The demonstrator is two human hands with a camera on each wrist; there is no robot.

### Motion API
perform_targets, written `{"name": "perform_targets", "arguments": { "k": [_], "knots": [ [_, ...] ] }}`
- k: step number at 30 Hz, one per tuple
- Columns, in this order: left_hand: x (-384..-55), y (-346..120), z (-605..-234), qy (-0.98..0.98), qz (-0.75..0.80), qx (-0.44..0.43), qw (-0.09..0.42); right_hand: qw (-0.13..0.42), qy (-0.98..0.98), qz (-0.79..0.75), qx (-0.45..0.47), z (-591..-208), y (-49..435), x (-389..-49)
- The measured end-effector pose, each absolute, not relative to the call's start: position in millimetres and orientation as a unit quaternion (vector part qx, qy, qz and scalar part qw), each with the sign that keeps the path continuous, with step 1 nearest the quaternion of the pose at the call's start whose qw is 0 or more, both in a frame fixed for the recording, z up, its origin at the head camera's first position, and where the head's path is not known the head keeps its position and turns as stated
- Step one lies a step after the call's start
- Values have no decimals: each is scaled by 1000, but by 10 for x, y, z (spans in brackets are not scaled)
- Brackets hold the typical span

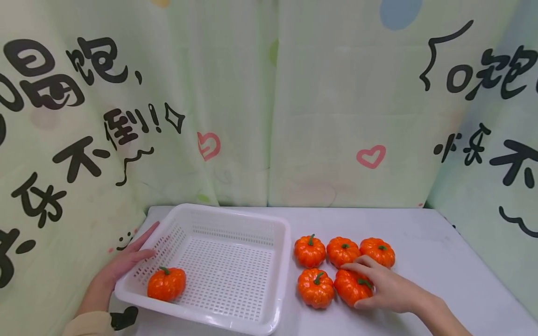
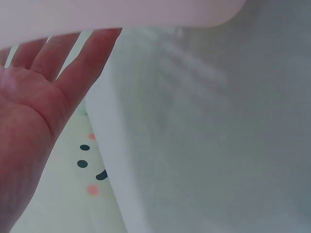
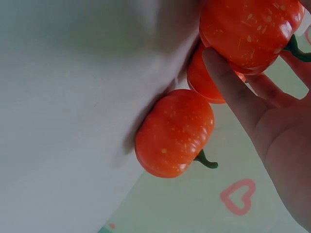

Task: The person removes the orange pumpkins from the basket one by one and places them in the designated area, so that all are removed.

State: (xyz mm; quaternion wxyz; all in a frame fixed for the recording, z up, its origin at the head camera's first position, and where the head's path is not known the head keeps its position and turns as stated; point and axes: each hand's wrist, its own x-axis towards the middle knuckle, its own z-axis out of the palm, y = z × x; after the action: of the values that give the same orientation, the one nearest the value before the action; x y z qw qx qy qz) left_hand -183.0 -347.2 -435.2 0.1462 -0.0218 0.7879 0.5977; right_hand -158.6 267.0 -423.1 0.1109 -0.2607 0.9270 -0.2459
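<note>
The white basket [image 1: 227, 270] sits at a slant on the table [image 1: 428, 261], its floor and sides full of small holes, and inside it there is a single orange pumpkin [image 1: 166, 285], resting in the near left corner with its green stem up. The other five pumpkins are outside, just to the right of the basket: three in the back row, the left one [image 1: 310, 252], the middle one [image 1: 342, 252] and the right one [image 1: 378, 251], and two in front, the near left one [image 1: 316, 289] and the one I have hold of [image 1: 352, 288].

My left hand [image 1: 122, 266] lies along the left side of the basket, fingers long and spread, touching its wall without curling round anything (from the left wrist I see my palm below the pale rim). My right hand [image 1: 388, 284] comes in from the right, back of the hand up, and grips that front pumpkin, thumb on the near side and fingers across the far side. The pumpkin leans in my grip, stem towards my palm; whether its underside touches the table I can't really tell, since my hand and the neighbouring pumpkins crowd the view
</note>
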Motion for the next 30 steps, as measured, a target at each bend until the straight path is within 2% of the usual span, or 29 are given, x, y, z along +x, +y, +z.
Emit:
{"name": "perform_targets", "arguments": {
  "k": [30],
  "knots": [
    [-1819,-3468,-4338,792,592,-15,145,82,933,-228,-264,-4363,2689,-1569]
  ]
}}
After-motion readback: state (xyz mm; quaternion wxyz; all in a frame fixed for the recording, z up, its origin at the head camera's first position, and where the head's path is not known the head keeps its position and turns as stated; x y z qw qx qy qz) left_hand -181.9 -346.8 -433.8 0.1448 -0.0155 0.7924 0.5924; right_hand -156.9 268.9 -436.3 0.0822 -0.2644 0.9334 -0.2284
